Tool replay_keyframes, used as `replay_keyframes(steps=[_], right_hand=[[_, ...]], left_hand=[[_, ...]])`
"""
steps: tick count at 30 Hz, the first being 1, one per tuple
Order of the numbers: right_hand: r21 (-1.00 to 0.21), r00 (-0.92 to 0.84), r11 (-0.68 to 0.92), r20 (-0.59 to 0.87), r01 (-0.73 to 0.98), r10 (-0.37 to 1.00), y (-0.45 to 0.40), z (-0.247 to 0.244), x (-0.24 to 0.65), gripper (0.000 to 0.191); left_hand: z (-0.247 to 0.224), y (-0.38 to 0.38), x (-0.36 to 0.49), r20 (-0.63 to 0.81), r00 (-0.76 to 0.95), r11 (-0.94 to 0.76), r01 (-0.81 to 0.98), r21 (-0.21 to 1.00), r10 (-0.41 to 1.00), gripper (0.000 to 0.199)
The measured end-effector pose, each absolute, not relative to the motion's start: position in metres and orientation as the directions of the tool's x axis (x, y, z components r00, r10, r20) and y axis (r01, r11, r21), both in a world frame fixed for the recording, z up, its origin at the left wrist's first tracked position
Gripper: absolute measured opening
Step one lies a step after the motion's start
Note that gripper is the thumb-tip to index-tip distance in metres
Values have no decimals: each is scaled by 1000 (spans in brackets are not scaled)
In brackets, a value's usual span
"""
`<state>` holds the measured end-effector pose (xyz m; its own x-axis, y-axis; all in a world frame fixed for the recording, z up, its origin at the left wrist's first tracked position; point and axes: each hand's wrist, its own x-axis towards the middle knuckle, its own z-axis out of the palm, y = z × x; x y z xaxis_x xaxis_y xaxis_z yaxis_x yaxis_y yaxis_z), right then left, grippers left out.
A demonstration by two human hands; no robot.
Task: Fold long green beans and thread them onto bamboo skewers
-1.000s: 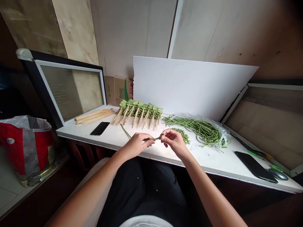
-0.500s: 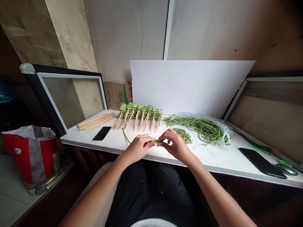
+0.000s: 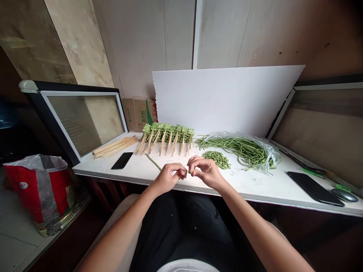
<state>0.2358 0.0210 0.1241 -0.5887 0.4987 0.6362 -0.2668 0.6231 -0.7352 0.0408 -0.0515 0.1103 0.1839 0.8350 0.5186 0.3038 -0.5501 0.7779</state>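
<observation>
My left hand (image 3: 171,176) is closed round a long green bean (image 3: 153,161), whose far part trails out to the left over the white table. Just right of it, my right hand (image 3: 204,170) pinches a short green piece of bean, mostly hidden by the fingers. A small gap separates the two hands. Behind my right hand lies a pile of short bean pieces (image 3: 217,159). Long whole beans (image 3: 241,147) spread out of a clear plastic bag at the right. Green bean skewers (image 3: 170,132) stand in a stacked row behind my hands.
Loose bamboo sticks (image 3: 115,147) and a phone (image 3: 122,160) lie on the left of the table (image 3: 249,185). A larger black phone (image 3: 314,188) and a grey oval object (image 3: 344,195) are at the right. A red bag (image 3: 39,192) stands on the floor at the left.
The hands, which were touching over the bean, have come slightly apart, with green showing in each. The view has shifted slightly.
</observation>
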Motion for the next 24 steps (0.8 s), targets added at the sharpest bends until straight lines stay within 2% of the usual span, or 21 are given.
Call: replay_keyframes(steps=[3, 5, 7, 10, 13, 17, 20, 22, 24], right_hand=[[-773, -574, 574, 608, -271, 548, 31, 120, 238, 24], [-748, -526, 653, 605, -118, 598, 43, 114, 241, 23], [-680, -486, 725, 600, 110, 636, 59, 102, 245, 21], [-600, -516, 710, 504, 368, 693, 86, 76, 251, 18], [-527, -494, 673, 457, 519, 740, 107, 50, 259, 20], [-407, -378, 629, 543, 663, 750, 116, 27, 267, 20], [-316, -369, 610, 570, 727, 734, 117, 20, 266, 21], [-331, -357, 602, 568, 726, 742, 117, 23, 265, 20], [-407, -315, 596, 573, 692, 756, 116, 32, 264, 23]], left_hand=[[104, -44, 33, 488, 140, -507, 264, 821, 862, 38], [102, -41, 29, 476, 109, -487, 261, 833, 873, 42], [100, -39, 26, 454, 90, -461, 273, 845, 886, 47], [98, -37, 24, 414, 98, -424, 294, 857, 905, 50], [96, -37, 25, 417, 117, -432, 327, 841, 901, 48], [94, -36, 28, 433, 103, -439, 357, 824, 896, 44], [90, -34, 29, 439, 85, -438, 361, 823, 895, 42], [87, -32, 29, 440, 80, -439, 342, 831, 895, 41], [85, -30, 30, 435, 60, -432, 307, 848, 898, 39]])
